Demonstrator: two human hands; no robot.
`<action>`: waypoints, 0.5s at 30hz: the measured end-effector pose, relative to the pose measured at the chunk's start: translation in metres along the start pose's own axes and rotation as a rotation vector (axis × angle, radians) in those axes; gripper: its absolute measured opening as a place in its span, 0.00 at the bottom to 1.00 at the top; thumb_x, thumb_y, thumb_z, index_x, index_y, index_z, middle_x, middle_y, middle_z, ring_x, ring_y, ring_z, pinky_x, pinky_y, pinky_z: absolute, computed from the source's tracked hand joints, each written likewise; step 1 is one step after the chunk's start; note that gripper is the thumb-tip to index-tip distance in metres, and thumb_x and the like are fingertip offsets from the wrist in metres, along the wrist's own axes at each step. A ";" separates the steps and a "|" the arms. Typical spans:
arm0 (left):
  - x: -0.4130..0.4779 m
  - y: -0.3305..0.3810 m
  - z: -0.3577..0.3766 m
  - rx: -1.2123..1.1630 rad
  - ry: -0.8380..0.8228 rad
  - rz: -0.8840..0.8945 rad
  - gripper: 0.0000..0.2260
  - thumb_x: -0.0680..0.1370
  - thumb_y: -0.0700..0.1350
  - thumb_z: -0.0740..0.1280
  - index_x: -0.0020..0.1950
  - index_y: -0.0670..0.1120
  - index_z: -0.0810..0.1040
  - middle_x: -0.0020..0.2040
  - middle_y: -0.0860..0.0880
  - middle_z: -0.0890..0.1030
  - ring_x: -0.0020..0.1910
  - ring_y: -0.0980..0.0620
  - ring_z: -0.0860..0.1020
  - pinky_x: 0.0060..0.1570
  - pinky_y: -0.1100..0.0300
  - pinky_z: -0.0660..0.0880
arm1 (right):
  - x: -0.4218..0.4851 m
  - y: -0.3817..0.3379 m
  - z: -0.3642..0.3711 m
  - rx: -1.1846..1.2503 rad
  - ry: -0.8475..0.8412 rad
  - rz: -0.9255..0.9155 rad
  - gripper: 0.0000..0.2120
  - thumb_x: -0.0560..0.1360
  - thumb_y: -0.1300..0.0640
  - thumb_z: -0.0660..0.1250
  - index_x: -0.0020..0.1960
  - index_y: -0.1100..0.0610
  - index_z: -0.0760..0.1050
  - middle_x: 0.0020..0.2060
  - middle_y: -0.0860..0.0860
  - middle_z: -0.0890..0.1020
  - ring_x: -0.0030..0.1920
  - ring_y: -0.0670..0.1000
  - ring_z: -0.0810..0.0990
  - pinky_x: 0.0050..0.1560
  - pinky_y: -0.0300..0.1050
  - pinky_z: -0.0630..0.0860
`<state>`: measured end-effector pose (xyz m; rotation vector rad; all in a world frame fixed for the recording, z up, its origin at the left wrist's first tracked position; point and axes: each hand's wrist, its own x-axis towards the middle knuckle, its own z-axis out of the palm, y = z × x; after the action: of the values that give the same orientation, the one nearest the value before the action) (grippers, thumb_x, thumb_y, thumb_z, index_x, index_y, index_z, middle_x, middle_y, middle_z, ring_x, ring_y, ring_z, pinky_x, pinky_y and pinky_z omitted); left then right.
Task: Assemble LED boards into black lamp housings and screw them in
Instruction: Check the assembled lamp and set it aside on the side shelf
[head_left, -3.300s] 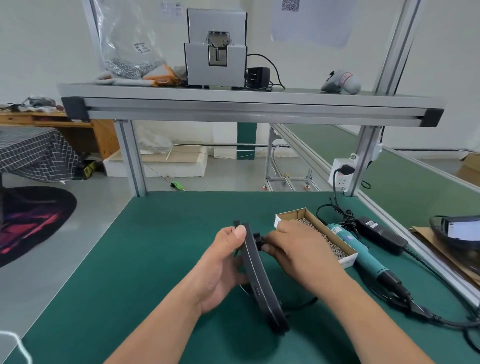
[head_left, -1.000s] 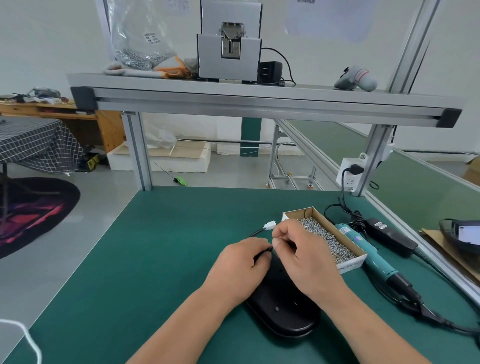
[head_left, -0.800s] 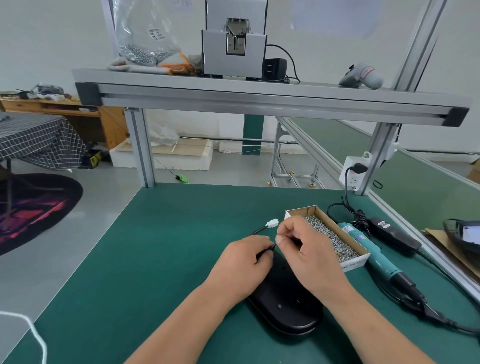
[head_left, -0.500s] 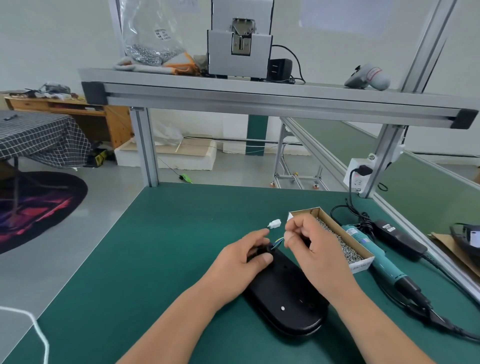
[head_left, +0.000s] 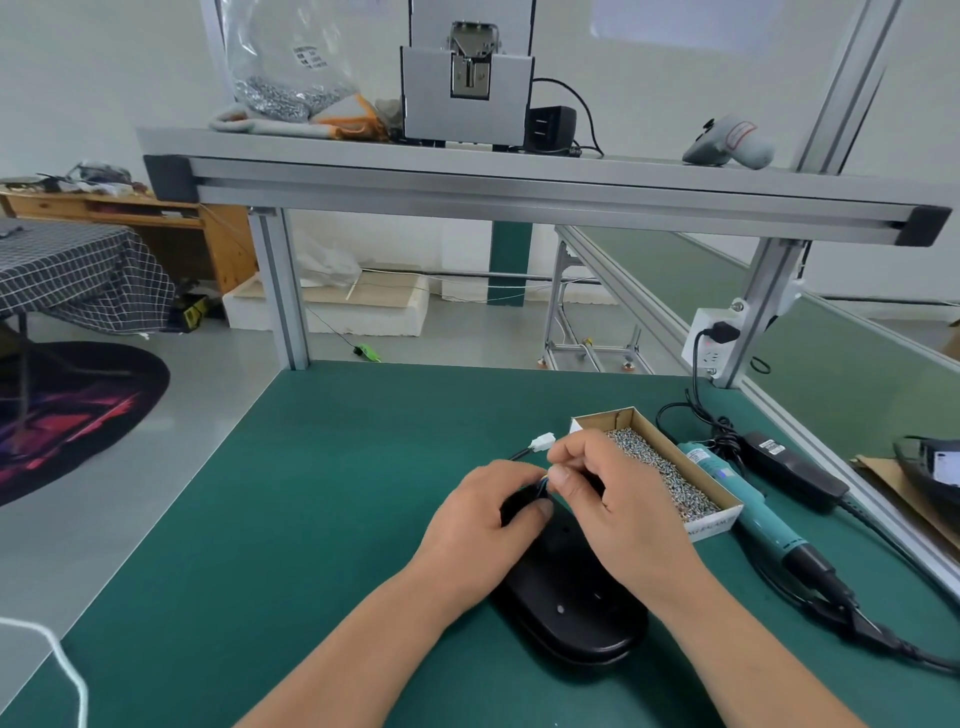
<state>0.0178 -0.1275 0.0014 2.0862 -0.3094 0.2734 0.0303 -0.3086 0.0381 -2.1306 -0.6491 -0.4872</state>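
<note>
I have the glossy black oval plastic lamp housing (head_left: 569, 597) lying flat on the green bench mat (head_left: 322, 493), my left hand (head_left: 480, 535) curled over its far end to pin it while my right hand (head_left: 618, 512) pinches the thin coloured wires (head_left: 542, 484) just above that end. The small white plug connector (head_left: 542, 442) trails free just beyond my fingertips. I judge the trick is to draw the leads gently and straight through, keeping the housing pressed down.

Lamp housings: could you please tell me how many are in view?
2: one black lamp housing lies under both hands; another housing sits at the right edge, partly cut off.
</note>
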 end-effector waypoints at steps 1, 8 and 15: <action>0.000 0.001 0.001 0.009 -0.005 0.019 0.07 0.79 0.56 0.67 0.56 0.60 0.79 0.54 0.60 0.80 0.58 0.56 0.77 0.59 0.51 0.77 | 0.000 -0.001 0.000 0.000 0.002 -0.005 0.08 0.81 0.53 0.68 0.55 0.40 0.73 0.48 0.36 0.84 0.51 0.44 0.84 0.50 0.45 0.79; 0.003 0.000 -0.001 -0.079 0.058 -0.083 0.09 0.83 0.47 0.69 0.56 0.62 0.83 0.54 0.62 0.83 0.56 0.58 0.80 0.58 0.57 0.78 | 0.000 -0.002 0.005 0.020 -0.017 -0.021 0.14 0.81 0.58 0.71 0.54 0.39 0.74 0.48 0.37 0.84 0.51 0.44 0.83 0.49 0.36 0.75; 0.003 0.001 -0.004 -0.063 -0.038 -0.118 0.06 0.83 0.50 0.66 0.56 0.58 0.83 0.45 0.55 0.83 0.45 0.54 0.78 0.50 0.52 0.78 | 0.000 -0.002 0.009 0.130 0.061 0.001 0.13 0.80 0.62 0.71 0.51 0.44 0.75 0.44 0.43 0.84 0.49 0.47 0.83 0.48 0.30 0.72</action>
<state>0.0197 -0.1251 0.0054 2.0404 -0.2134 0.1514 0.0302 -0.2997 0.0344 -1.9859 -0.6286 -0.4940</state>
